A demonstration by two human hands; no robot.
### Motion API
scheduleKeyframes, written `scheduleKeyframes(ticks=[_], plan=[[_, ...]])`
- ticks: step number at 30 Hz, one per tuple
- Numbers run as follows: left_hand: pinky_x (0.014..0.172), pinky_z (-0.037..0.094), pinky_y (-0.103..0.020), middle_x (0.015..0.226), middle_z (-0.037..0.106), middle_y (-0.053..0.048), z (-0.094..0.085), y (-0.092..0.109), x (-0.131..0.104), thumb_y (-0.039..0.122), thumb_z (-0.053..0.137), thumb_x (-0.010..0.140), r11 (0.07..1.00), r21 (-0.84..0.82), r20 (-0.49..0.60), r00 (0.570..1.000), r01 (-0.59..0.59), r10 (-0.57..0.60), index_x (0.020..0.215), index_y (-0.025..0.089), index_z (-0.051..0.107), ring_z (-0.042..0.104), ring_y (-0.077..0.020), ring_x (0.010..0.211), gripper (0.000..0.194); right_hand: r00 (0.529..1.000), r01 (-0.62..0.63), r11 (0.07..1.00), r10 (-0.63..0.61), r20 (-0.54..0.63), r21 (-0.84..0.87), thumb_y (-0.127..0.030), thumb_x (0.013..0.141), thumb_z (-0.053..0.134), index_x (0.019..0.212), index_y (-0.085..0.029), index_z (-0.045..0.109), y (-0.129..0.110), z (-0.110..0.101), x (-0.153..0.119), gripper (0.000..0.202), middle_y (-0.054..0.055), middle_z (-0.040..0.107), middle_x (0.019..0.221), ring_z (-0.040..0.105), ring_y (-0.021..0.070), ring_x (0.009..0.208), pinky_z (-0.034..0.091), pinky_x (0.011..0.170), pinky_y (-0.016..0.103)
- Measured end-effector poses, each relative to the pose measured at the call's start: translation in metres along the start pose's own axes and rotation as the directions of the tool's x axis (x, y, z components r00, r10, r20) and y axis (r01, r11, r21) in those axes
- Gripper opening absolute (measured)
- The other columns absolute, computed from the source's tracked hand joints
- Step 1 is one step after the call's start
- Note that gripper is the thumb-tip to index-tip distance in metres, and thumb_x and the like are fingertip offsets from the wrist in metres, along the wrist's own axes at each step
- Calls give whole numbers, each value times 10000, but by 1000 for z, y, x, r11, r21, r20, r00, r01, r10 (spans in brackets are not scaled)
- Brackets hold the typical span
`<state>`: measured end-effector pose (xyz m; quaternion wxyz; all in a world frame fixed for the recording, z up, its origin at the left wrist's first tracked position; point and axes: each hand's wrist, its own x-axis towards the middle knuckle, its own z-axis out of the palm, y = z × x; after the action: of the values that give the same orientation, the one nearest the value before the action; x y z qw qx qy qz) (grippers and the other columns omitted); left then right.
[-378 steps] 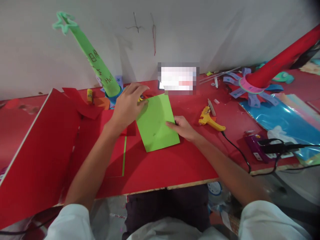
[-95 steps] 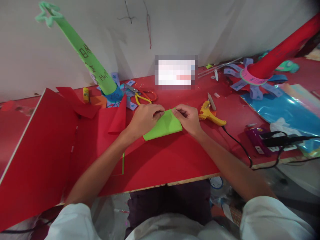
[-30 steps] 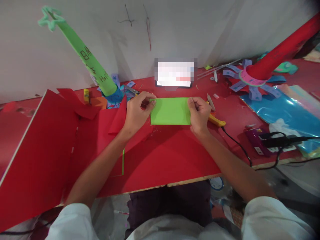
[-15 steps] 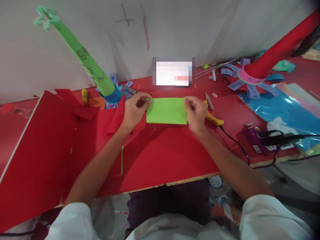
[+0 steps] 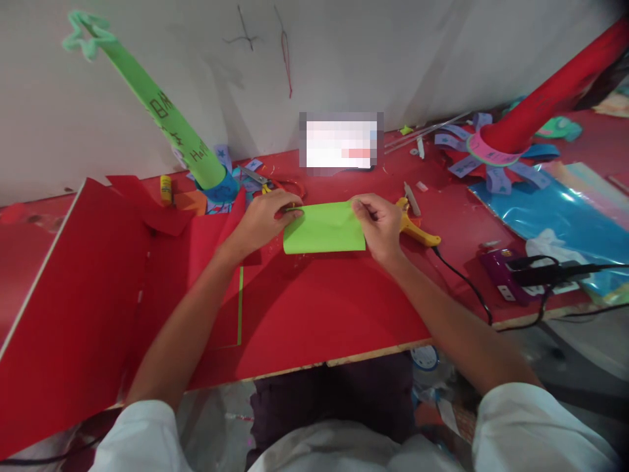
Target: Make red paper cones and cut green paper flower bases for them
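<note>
A bright green sheet of paper (image 5: 325, 228), bent over along its lower edge, is stretched between my two hands above the red table (image 5: 334, 301). My left hand (image 5: 268, 219) pinches its upper left corner between thumb and fingers. At the upper right corner, my right hand (image 5: 381, 226) grips the paper the same way. Just behind my left hand lie scissors (image 5: 287, 186) with red and yellow handles. A yellow glue gun (image 5: 420, 231) rests to the right of my right hand, its cord trailing toward the table edge.
A green cone (image 5: 167, 118) with lettering stands at back left, a red cone (image 5: 540, 105) at back right. A red board (image 5: 73, 308) rises on the left. At right are a purple power box (image 5: 501, 272) and blue plastic sheet (image 5: 521, 210). A glue stick (image 5: 166, 190) stands at left.
Both hands have drawn the green paper slightly lower, toward me. The paper is now a little tilted, its left side lower, and more of the scissors shows.
</note>
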<state>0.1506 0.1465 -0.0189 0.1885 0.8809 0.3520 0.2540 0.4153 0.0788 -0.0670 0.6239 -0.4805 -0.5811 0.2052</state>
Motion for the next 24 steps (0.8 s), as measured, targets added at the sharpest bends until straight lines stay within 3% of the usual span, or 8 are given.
scheduleKeyframes(ticks=[6, 9, 12, 15, 18, 21, 24], plan=[[868, 498, -379, 1102, 813, -101, 5, 21, -3, 323, 549, 1088, 973, 217, 139, 989, -85, 56, 1106, 190, 765, 741, -268, 1003, 254, 988, -38, 997, 28, 152, 62, -678, 991, 694, 855, -232, 776, -3, 4, -5, 474, 37, 765, 823, 666, 182, 722, 533, 677, 320], [759, 435, -356, 1017, 802, -85, 5, 31, -5, 317, 483, 1116, 968, 217, 268, 961, -127, 66, 1066, 190, 733, 722, -243, 904, 285, 971, -58, 995, 38, 235, 77, -686, 985, 699, 855, -233, 785, -3, 6, -8, 479, 43, 788, 854, 693, 189, 753, 544, 699, 323], [664, 343, -346, 805, 706, -37, 1, 36, -6, 319, 473, 1104, 982, 156, 358, 933, -110, 48, 886, 208, 649, 640, -204, 749, 301, 949, -149, 982, 110, 294, 114, -744, 938, 725, 858, -238, 786, -1, 7, -8, 516, 40, 782, 842, 699, 202, 764, 555, 708, 337], [634, 312, -341, 710, 605, -10, -3, 36, -4, 334, 529, 1055, 996, 76, 257, 966, -47, 26, 788, 222, 543, 572, -184, 668, 290, 910, -365, 884, 273, 311, 291, -880, 931, 597, 941, -263, 784, -1, 9, -5, 645, 55, 800, 911, 747, 239, 845, 605, 763, 383], [618, 293, -346, 650, 516, 2, -5, 34, -1, 298, 560, 1006, 997, 71, 33, 999, -10, 7, 744, 231, 452, 498, -175, 608, 292, 834, -547, 699, 403, 377, 461, -990, 910, 422, 1095, -292, 765, -3, 12, -2, 799, 83, 830, 1095, 786, 279, 982, 646, 845, 456], [621, 282, -356, 630, 485, 2, -3, 36, -2, 269, 567, 1001, 989, 144, -149, 989, 26, -5, 747, 236, 447, 472, -181, 605, 283, 802, -593, 637, 410, 435, 493, -1016, 783, 594, 1137, -293, 736, -5, 20, -7, 818, 93, 834, 1149, 794, 298, 1043, 662, 863, 470], [629, 301, -360, 641, 513, -10, 3, 43, -4, 263, 569, 1016, 978, 202, -196, 981, 42, -1, 768, 235, 493, 500, -196, 635, 261, 811, -577, 666, 403, 423, 473, -850, 667, 882, 1119, -289, 724, -7, 30, -19, 737, 78, 835, 1176, 789, 287, 1100, 665, 936, 447]])
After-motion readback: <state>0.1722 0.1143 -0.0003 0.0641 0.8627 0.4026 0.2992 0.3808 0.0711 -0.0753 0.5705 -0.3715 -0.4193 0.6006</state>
